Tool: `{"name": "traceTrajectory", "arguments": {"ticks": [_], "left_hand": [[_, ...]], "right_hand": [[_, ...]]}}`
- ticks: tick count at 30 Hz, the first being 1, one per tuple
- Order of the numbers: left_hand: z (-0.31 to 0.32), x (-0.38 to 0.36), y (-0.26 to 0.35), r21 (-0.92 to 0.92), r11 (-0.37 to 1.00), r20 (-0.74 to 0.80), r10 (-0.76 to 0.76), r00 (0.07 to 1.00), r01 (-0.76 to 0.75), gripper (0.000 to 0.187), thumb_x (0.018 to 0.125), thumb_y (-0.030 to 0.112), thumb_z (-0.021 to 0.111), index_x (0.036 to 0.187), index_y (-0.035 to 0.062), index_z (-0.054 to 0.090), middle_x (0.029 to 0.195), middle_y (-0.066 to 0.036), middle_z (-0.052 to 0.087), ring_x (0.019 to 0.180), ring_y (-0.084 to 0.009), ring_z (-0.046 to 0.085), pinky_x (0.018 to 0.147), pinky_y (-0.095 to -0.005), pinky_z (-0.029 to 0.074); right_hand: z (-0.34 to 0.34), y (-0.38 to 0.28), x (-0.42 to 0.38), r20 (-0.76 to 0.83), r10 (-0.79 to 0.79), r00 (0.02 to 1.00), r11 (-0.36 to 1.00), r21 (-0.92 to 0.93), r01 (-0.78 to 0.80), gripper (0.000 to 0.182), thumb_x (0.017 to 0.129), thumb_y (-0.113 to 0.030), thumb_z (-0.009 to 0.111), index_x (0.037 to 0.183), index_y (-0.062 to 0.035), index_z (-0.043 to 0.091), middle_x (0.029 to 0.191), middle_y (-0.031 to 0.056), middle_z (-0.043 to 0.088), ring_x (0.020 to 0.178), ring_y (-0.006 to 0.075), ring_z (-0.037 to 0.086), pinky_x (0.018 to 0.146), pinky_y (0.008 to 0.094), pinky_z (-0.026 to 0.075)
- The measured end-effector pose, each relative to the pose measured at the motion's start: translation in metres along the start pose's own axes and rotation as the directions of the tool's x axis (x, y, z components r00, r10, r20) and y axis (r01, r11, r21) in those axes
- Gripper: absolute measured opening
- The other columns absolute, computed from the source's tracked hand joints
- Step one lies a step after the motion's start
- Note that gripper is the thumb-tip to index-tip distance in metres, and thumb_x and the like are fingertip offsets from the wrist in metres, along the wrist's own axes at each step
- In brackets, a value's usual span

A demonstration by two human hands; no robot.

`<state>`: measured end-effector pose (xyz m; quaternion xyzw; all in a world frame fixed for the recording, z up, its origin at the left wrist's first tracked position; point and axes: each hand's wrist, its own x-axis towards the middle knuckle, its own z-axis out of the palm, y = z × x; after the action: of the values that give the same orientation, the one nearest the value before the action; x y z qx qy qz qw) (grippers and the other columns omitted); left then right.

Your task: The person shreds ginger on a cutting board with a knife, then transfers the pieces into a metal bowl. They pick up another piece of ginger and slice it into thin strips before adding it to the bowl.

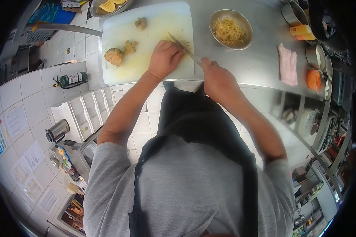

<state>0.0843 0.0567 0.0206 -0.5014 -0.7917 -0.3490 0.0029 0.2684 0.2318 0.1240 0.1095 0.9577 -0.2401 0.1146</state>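
Note:
On a white cutting board [142, 75], my left hand [165, 59] is curled with its fingertips down on pale yellow ginger, most of it hidden beneath the fingers. A kitchen knife [190, 53] is in my right hand [221, 83], its blade slanting up and left, right beside the left fingers. Cut ginger strips [184, 42] lie by the blade. Farther left on the board are a large knob of ginger [114, 57], a smaller piece [130, 47] and another piece [141, 23] near the top. A metal bowl [247, 39] right of the board holds a heap of shredded ginger [228, 31].
A pink folded cloth [287, 65] lies on the steel counter [257, 67]. Along the right edge stand a yellow bottle [302, 31], metal pots [294, 15] and an orange-filled container [315, 79]. Another metal bowl [97, 10] with yellow pieces sits at the board's top left.

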Motion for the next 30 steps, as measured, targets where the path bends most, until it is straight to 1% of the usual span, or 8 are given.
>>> {"name": "traceTrajectory", "arguments": {"ticks": [3,5,9,11,14,17,20,30], "left_hand": [[0.000,0.002,0.002,-0.001,1.000,0.002,0.005,1.000,-0.005,0.012,0.093,0.009,0.083,0.104,0.0076,0.080,0.108,-0.010,0.077,0.106,-0.0356,0.070,0.098,-0.0447,0.057],[-0.007,-0.002,0.009,-0.102,0.995,-0.113,-0.034,0.993,0.022,0.015,0.092,0.007,0.081,0.106,0.0079,0.079,0.111,-0.010,0.076,0.106,-0.0357,0.069,0.097,-0.0444,0.057],[-0.007,-0.008,0.010,-0.067,0.997,-0.176,-0.047,0.983,0.036,0.015,0.089,0.007,0.080,0.104,0.0080,0.077,0.107,-0.010,0.075,0.104,-0.0376,0.068,0.093,-0.0462,0.057],[-0.005,-0.007,0.006,-0.059,0.998,-0.070,-0.014,0.997,0.010,0.014,0.088,0.006,0.078,0.102,0.0084,0.077,0.107,-0.009,0.074,0.104,-0.0375,0.067,0.093,-0.0466,0.057],[-0.007,-0.003,0.005,-0.021,1.000,-0.023,-0.016,1.000,0.015,0.012,0.088,0.006,0.077,0.100,0.0085,0.077,0.105,-0.009,0.073,0.102,-0.0374,0.066,0.092,-0.0474,0.056],[-0.008,-0.002,0.005,-0.013,1.000,-0.010,-0.009,1.000,0.009,0.010,0.089,0.007,0.076,0.099,0.0087,0.077,0.103,-0.009,0.072,0.101,-0.0376,0.066,0.091,-0.0482,0.056],[-0.009,0.000,0.008,-0.004,1.000,-0.027,0.005,1.000,-0.005,0.010,0.089,0.007,0.077,0.099,0.0089,0.077,0.103,-0.009,0.073,0.100,-0.0377,0.066,0.090,-0.0481,0.056],[-0.010,0.003,0.006,-0.004,1.000,-0.059,0.005,0.998,-0.005,0.012,0.088,0.006,0.077,0.099,0.0093,0.077,0.103,-0.009,0.073,0.099,-0.0368,0.068,0.090,-0.0479,0.057]], "right_hand": [[0.021,0.011,0.006,-0.015,0.023,1.000,1.000,0.011,-0.023,0.024,0.101,-0.003,0.057,0.123,0.0055,0.054,0.105,0.0323,0.071,0.087,0.0483,0.078,0.077,0.0550,0.065],[0.017,0.006,0.008,-0.003,0.041,0.999,0.999,0.007,-0.041,0.024,0.101,-0.003,0.057,0.124,0.0051,0.054,0.104,0.0322,0.071,0.087,0.0484,0.078,0.077,0.0548,0.065],[0.018,0.008,0.008,0.004,0.033,0.999,0.999,-0.005,-0.033,0.024,0.102,-0.004,0.056,0.124,0.0046,0.054,0.104,0.0318,0.071,0.086,0.0484,0.077,0.076,0.0547,0.065],[0.017,0.005,0.008,-0.015,0.029,0.999,1.000,-0.004,-0.029,0.022,0.103,-0.005,0.056,0.123,0.0045,0.054,0.103,0.0312,0.071,0.086,0.0479,0.077,0.076,0.0543,0.065],[0.002,0.000,0.006,-0.013,-0.012,1.000,0.998,-0.055,0.011,0.020,0.103,-0.005,0.056,0.121,0.0040,0.055,0.103,0.0303,0.071,0.086,0.0471,0.077,0.075,0.0535,0.065],[-0.013,-0.009,-0.008,-0.037,-0.028,0.999,0.999,-0.034,0.027,0.018,0.103,-0.004,0.057,0.119,0.0031,0.057,0.104,0.0294,0.071,0.085,0.0456,0.078,0.074,0.0524,0.065],[0.024,0.005,0.005,-0.054,-0.006,0.999,0.998,-0.063,0.003,0.017,0.102,-0.003,0.058,0.118,0.0024,0.057,0.104,0.0289,0.071,0.084,0.0446,0.078,0.073,0.0519,0.065],[0.012,0.005,0.015,-0.053,-0.045,0.998,0.996,-0.086,0.040,0.018,0.103,-0.004,0.056,0.119,0.0031,0.056,0.100,0.0293,0.071,0.083,0.0440,0.078,0.072,0.0510,0.065]]}}
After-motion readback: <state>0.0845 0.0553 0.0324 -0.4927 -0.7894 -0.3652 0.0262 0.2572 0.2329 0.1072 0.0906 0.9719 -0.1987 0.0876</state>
